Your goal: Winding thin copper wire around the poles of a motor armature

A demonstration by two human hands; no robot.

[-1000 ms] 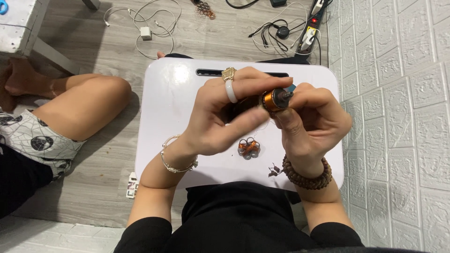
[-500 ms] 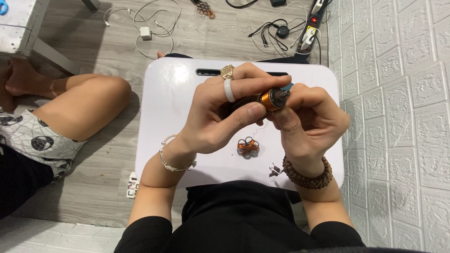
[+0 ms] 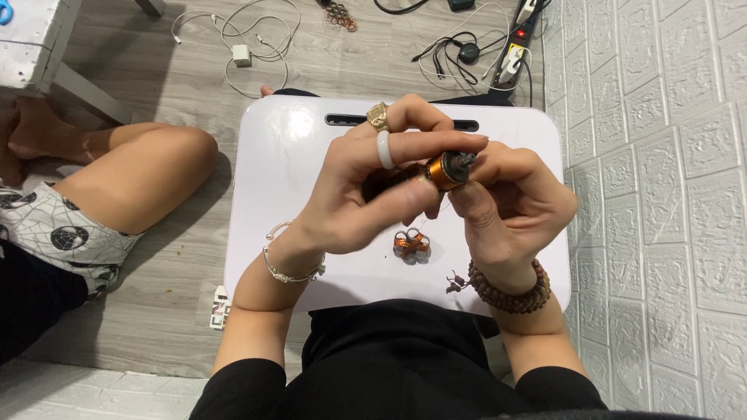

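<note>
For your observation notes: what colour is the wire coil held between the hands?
Coppery orange, on the wire coil; clearest in the head view.

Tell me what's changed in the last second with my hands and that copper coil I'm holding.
Very little. The left hand has curled its fingers a bit further over the copper coil, and the right hand keeps its grip at the coil's end. Nothing was let go. The small copper piece on the white table stayed where it was.

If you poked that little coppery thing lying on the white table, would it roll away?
Probably not far. The coppery thing looks lumpy, with several rounded lobes, so it would likely wobble and stop. It looks small and light, so a poke might slide it across the glossy white table.
</note>
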